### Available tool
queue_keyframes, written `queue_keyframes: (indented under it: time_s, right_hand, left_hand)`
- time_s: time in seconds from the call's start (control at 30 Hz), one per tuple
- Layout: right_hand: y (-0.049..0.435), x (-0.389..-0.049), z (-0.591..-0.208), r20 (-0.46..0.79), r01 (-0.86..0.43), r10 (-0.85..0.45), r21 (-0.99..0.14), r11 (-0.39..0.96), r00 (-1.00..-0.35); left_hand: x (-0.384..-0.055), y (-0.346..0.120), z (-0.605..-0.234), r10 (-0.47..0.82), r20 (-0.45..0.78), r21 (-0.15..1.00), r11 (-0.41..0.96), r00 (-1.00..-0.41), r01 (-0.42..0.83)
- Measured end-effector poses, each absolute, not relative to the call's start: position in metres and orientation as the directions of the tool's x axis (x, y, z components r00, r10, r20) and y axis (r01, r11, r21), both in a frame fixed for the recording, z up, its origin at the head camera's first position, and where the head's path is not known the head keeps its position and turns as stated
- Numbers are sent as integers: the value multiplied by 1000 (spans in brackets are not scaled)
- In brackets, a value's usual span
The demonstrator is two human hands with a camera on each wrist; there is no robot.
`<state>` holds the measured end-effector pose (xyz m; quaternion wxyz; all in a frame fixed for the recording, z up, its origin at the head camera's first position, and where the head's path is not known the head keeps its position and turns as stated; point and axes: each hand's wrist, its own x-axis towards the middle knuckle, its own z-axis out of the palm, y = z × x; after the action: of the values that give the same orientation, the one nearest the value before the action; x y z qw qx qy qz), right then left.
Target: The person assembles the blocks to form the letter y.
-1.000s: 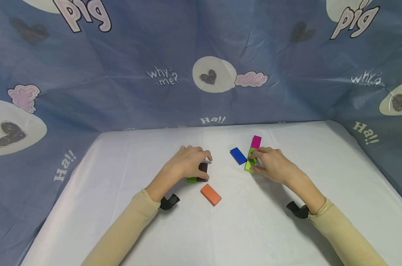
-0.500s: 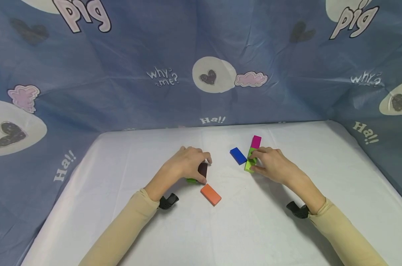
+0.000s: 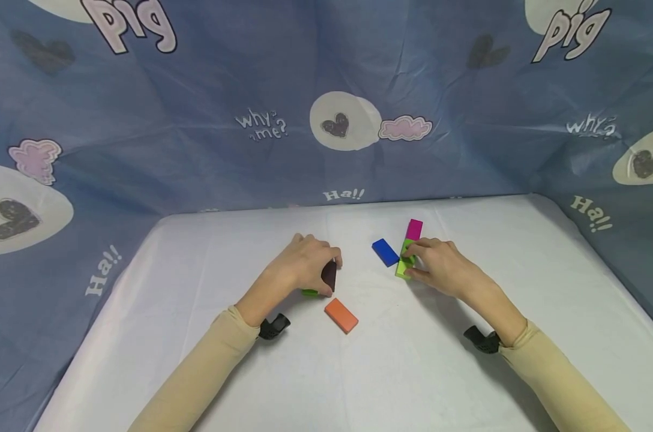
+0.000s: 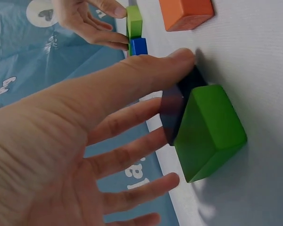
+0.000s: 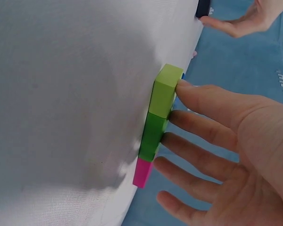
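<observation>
In the head view my left hand (image 3: 306, 264) grips a dark, nearly black block (image 3: 329, 275), thumb at its near end and fingers at the far end. A green block (image 4: 212, 127) sits right against the dark one on the side toward my palm, mostly hidden from the head view. My right hand (image 3: 440, 264) rests its thumb and fingertips on a row of blocks. Its thumb touches the light green block (image 5: 167, 89); the index and middle fingertips lie along the green block (image 5: 153, 134) beside it. A magenta block (image 3: 414, 229) ends the row at the far side.
A blue block (image 3: 385, 252) lies slanted, its corner against the row's left side. Nearer me, an orange block (image 3: 341, 315) lies on the white tablecloth (image 3: 391, 372). A blue printed curtain (image 3: 207, 138) stands behind the table and along its sides.
My left thumb has moved in onto the near end of the dark block, covering its corner. The right hand and its row of blocks have stayed in place.
</observation>
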<state>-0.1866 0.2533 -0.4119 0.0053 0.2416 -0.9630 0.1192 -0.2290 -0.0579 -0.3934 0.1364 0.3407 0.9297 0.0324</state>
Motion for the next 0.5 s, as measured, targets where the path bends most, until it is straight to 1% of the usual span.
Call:
queue_keyframes:
  time_s: [0.37, 0.5]
  right_hand:
    - [253, -187, -413, 65, -460, -458, -226, 859, -887]
    - [253, -186, -414, 59, -455, -454, -226, 861, -889]
  left_hand:
    - [-233, -50, -397, 659, -133, 104, 752, -740, 650]
    - [-235, -46, -400, 662, -93, 108, 749, -744, 653]
